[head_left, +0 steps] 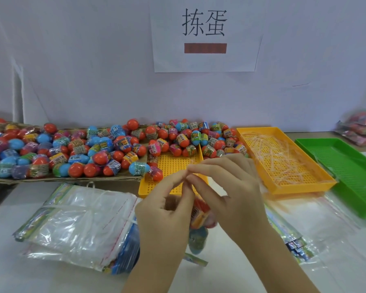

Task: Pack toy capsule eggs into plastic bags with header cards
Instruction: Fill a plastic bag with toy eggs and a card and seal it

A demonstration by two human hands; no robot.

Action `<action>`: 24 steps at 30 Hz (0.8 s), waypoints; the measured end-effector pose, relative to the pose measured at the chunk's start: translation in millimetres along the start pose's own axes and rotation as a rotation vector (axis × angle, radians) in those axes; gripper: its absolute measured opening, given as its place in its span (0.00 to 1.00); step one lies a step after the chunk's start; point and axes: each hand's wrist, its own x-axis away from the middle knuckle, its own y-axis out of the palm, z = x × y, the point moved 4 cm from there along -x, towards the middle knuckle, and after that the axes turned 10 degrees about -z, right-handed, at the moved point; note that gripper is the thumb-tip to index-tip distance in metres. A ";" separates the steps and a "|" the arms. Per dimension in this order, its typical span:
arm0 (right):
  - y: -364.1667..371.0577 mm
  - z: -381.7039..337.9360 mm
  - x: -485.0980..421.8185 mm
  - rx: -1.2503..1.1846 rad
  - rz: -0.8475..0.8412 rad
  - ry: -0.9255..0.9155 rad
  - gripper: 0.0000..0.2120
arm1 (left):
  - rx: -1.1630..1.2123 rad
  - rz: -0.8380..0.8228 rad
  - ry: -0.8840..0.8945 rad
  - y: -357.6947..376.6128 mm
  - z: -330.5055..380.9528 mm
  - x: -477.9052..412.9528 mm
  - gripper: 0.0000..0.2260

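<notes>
A: Start at the left. What's that heap?

B: Capsule eggs (76,149), mostly orange and blue with printed sleeves, piled on a cardboard sheet (72,179) at the far left of the bench. I'd judge them light, hard and slick, and round enough to roll, so take each one round its middle.

A: And the flat stuff nearer?

B: A stack of plastic bags (78,220) with header cards along one edge. The film looks thin and limp, probably clingy. The stiffer card edge seems the best place to take hold.

A: Where's the bag being packed?

B: In the middle, near. The filled bag (199,235) hangs below the left hand (163,210) and right hand (230,187), with an orange-and-yellow egg and a blue one showing through it. The hands meet fingertip to fingertip above it, each pinching something thin at the bag's top. Whether that's the flap or a seal strip, I cannot tell.

A: Now the trays.

B: Behind the hands is a yellow tray (173,166) with more eggs crowded at its far end. Just to its right, a second yellow tray (302,188) holds a tangle of thin clear strips (277,157) with reddish edges. Right again is a green tray (347,163) with a perforated floor. Loose bags (304,220) lie on the bench near its front, and at the far right there's a blurred pile of what look like packed bags (361,127).
</notes>
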 end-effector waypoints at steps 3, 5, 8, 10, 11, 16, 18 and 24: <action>-0.5 0.6 -2.0 -0.016 -0.038 0.002 0.10 | -0.149 0.015 0.103 -0.4 3.7 0.2 0.18; -1.2 2.2 -3.3 -0.052 -0.072 0.003 0.10 | -0.230 0.020 0.159 -0.7 5.8 -0.6 0.15; -3.1 7.0 -4.0 -0.139 -0.117 0.045 0.11 | -0.344 0.017 0.221 -0.7 6.8 -1.1 0.10; -2.5 9.2 -3.5 -0.163 -0.139 0.070 0.11 | -0.372 0.004 0.241 0.2 6.6 -0.3 0.10; -1.9 9.6 -3.1 -0.150 -0.140 0.072 0.11 | -0.375 -0.005 0.246 0.8 6.5 0.2 0.10; 2.3 10.7 -0.2 -0.119 -0.113 0.121 0.12 | -0.351 -0.030 0.240 2.2 7.0 0.4 0.09; 5.4 9.9 0.5 -0.093 -0.121 0.127 0.12 | -0.305 -0.026 0.208 1.6 6.4 0.2 0.07; 0.0 7.2 -1.3 -0.035 -0.122 0.052 0.10 | -0.217 -0.022 0.159 -0.5 3.9 -1.0 0.05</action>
